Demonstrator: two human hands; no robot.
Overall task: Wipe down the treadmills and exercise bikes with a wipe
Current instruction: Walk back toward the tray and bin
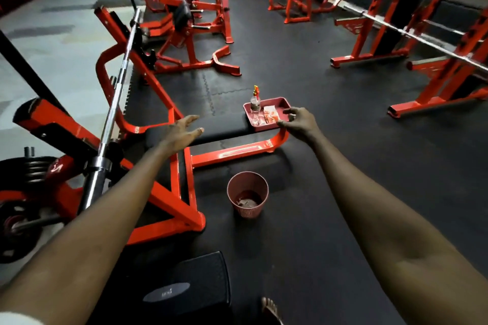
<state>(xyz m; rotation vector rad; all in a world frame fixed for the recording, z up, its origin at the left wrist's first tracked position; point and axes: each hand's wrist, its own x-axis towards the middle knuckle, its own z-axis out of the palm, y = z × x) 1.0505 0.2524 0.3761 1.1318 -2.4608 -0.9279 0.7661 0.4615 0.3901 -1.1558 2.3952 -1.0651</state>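
Observation:
A pink tray [286, 103] sits on the end of a black bench pad [224, 125]. In it stand a clear spray bottle [255, 108] with a red and yellow nozzle and a pack of wipes [270, 115]. My right hand [299, 121] hovers at the tray's near right corner with loosely curled fingers, holding nothing. Over the bench pad, left of the tray, my left hand [183, 132] reaches forward with straight fingers and is empty.
A pink waste basket [247, 195] with some crumpled waste stands on the black rubber floor below the bench. A steel barbell [116, 97] lies on the red bench rack at left. Red racks [449, 66] stand at right, more red machines behind. A black padded seat [195, 285] is near my bare foot [270, 310].

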